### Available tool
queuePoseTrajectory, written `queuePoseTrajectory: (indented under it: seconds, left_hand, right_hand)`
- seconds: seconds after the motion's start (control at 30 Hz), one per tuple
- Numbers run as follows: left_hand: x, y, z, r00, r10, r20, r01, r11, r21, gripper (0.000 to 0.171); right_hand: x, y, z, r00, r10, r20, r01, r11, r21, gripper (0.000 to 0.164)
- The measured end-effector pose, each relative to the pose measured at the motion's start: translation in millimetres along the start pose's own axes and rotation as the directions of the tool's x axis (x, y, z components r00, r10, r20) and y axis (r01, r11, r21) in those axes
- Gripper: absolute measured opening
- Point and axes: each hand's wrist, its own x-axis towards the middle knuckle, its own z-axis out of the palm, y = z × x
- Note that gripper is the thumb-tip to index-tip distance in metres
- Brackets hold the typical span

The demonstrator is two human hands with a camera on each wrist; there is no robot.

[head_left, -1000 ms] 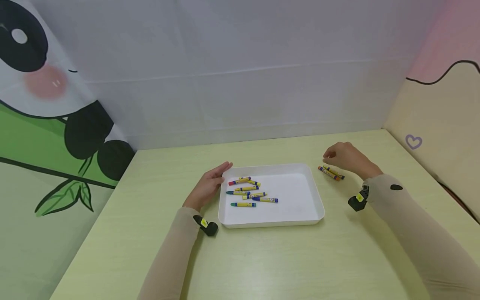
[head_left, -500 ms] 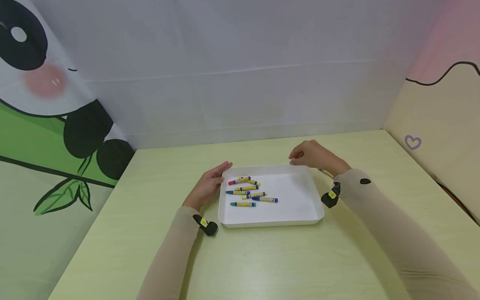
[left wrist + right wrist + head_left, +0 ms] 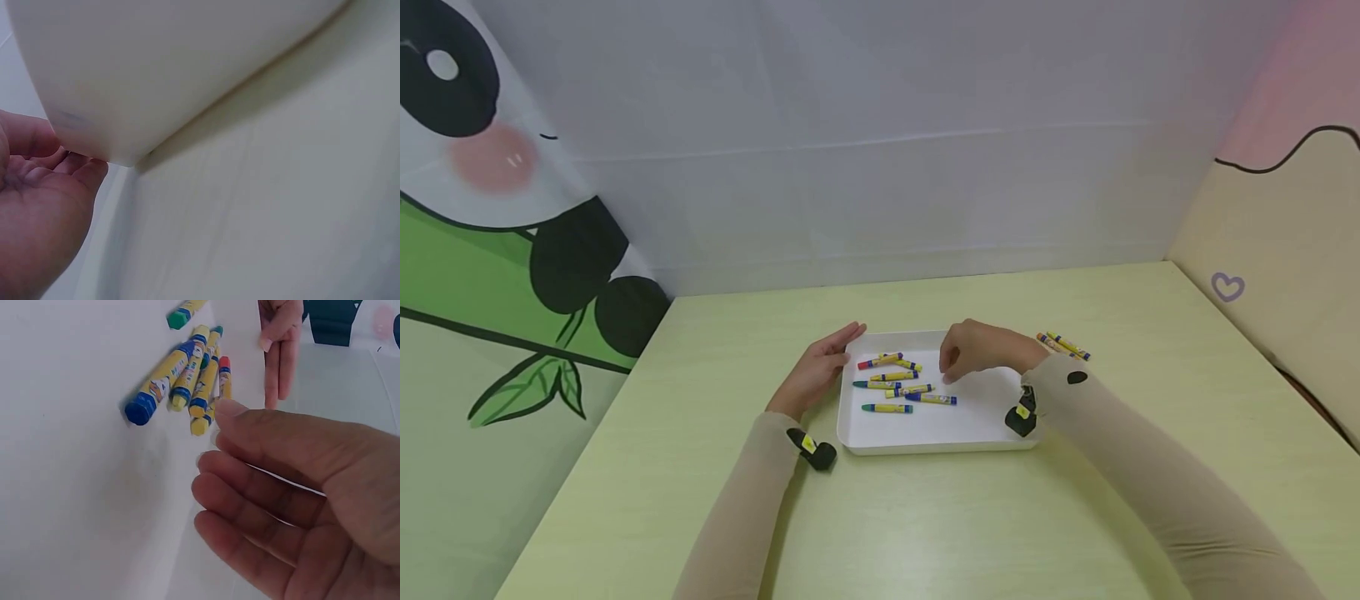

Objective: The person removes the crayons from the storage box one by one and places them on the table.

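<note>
My left hand (image 3: 811,377) grips the rim of a white tray (image 3: 940,429) near its back left corner. The left wrist view has the tray's outer wall (image 3: 144,69) against the thumb and fingertips. Over the middle of the tray hovers my right hand (image 3: 976,348); in the right wrist view its fingers (image 3: 244,506) are loosely curled with nothing between them. Just left of it lie several crayons in yellow wrappers, among them a blue crayon (image 3: 931,399), a green crayon (image 3: 887,408) and a red crayon (image 3: 880,361).
Two more crayons, one orange (image 3: 1054,343) and one yellow (image 3: 1070,345), lie on the pale wooden table (image 3: 880,517) beyond the tray's right side, partly behind the right sleeve. A white wall cloth (image 3: 880,208) stands behind the table, with painted panels on both sides.
My right hand has moved left from beside the two crayons on the table, past the tray's right rim, and down over its middle. The left hand, tray and crayons have stayed put.
</note>
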Motion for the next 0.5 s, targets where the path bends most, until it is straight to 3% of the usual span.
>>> queuePoseTrajectory:
  seconds: [0.23,0.5]
  left_hand:
    - [0.8,-0.8,0.4,1.000,0.001,-0.009,-0.001,1.000,0.000,0.056]
    - [0.7,-1.2,0.8,1.000,0.004,-0.019,-0.004,1.000,0.008,0.056]
  right_hand:
    - [9,-7,15,0.993,0.057,0.106,-0.054,0.998,-0.031,0.007]
    - [10,-12,22,0.989,0.072,0.133,-0.067,0.997,-0.043,0.009]
